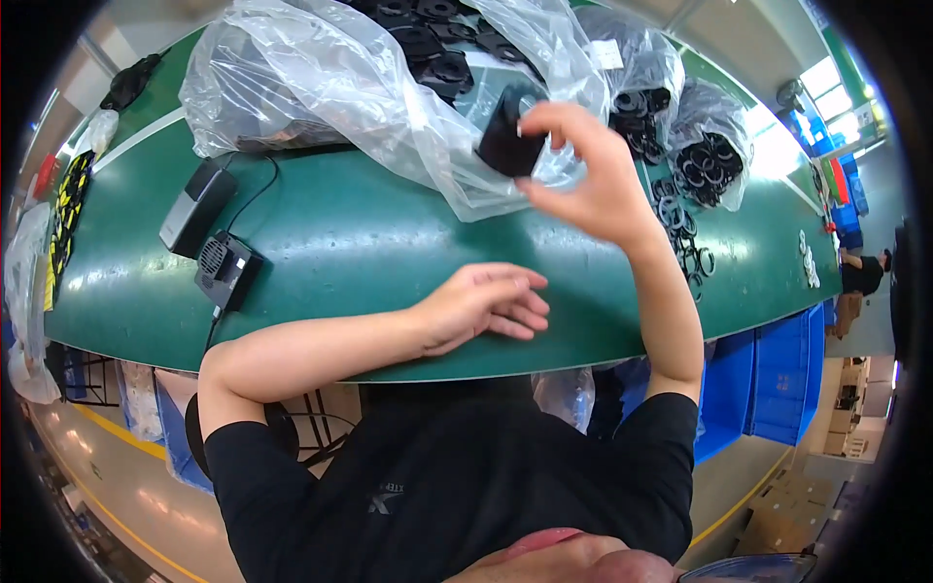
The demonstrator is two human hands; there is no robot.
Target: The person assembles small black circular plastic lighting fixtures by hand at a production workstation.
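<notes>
My right hand (595, 185) is raised over the far middle of the table. Its thumb and fingertips grip the right edge of a black curved plastic part (509, 141), which is tilted in front of a clear plastic bag (389, 107). Nearer to me, my left hand (486, 306) hovers or rests low over the green tabletop (360, 253). Its fingers are loosely bent and apart, with nothing in them. Inside the big bag lie several black plastic parts (445, 70) with round openings.
Two bags of black rings (708, 165) stand at the far right, with loose rings (692, 257) below them. A black and grey device (228, 270) with a cable sits left, beside a grey-black box (194, 209). Blue bins (768, 379) stand past the table's right front edge.
</notes>
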